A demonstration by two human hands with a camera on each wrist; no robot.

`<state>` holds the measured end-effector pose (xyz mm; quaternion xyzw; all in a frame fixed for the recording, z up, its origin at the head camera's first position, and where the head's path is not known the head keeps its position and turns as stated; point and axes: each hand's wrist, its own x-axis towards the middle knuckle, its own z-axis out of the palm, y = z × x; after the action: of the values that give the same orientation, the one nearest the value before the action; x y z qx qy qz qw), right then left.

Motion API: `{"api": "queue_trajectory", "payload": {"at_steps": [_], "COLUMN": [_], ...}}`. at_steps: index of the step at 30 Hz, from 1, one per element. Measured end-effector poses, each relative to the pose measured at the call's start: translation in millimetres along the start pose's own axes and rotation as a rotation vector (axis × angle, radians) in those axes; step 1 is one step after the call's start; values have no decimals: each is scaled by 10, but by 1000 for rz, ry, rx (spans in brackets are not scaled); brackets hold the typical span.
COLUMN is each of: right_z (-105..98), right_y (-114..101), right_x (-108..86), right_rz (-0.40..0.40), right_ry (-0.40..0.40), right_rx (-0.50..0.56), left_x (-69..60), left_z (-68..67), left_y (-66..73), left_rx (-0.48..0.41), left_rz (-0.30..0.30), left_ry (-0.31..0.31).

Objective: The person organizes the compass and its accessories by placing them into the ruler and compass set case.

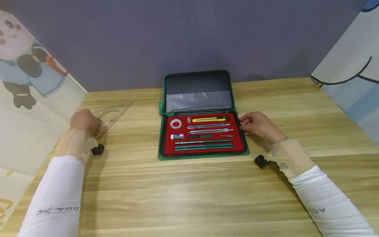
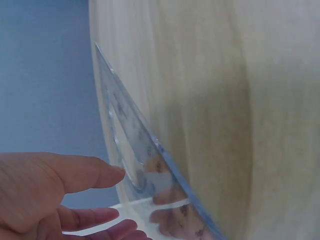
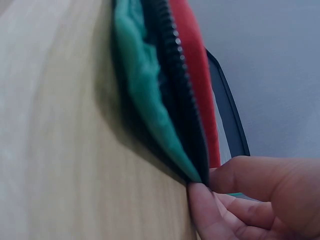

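The drawing set case (image 1: 204, 153) lies unfolded on the table, lid leaned back, red tray facing up. At its right edge, near the fold, my right hand (image 1: 256, 125) pinches the green zipped border (image 3: 150, 107) between thumb and fingers. A clear set square (image 1: 113, 121) is on the table at the left. My left hand (image 1: 86, 119) is at its near left end, thumb and fingers apart in the left wrist view; whether they touch the set square (image 2: 165, 162) cannot be made out.
The red tray holds a yellow cutter (image 1: 207, 119), compasses (image 1: 208, 131), an eraser (image 1: 177, 136), a white ring (image 1: 176, 123) and green pencils (image 1: 204, 145). A dark panel (image 1: 189, 39) stands behind the wooden table (image 1: 177, 197). Printed walls (image 1: 17, 138) flank both sides.
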<state>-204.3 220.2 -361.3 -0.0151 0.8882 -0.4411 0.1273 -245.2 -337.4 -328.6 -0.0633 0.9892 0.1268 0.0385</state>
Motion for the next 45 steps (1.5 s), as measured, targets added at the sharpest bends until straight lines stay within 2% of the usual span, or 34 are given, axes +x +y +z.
{"api": "queue_trajectory", "payload": {"at_steps": [6,15,19,23,30,33,37,39,45], "right_z": [2,-8,-8,-7,-3,-3,-4,-3,0], "right_y": [0,3,2,1,-2,5,14,15,20], "right_x": [-8,-18,-22,-22,-1,11,13,13,17], "right_rz": [-18,-29,-28,-29,-17,-14,-8,-7,-8], "right_ry": [-2,0,2,1,6,7,9,9,12], "right_rx": [15,22,27,24,20,18,17,19,25], "left_x": [11,80,120,107,92,106,125,124,83], "left_z": [-16,-25,-14,-5,50,42,21,17,31], "left_y": [-26,-84,-162,-225,-323,-373,-417,-438,-525], "left_rx": [27,36,-7,-102,-305,-379,-481,-530,-693], "left_rz": [-40,-44,-36,-23,-54,-46,-4,14,0], "left_ry": [-8,0,4,-27,-92,-169,-293,-329,-326]}}
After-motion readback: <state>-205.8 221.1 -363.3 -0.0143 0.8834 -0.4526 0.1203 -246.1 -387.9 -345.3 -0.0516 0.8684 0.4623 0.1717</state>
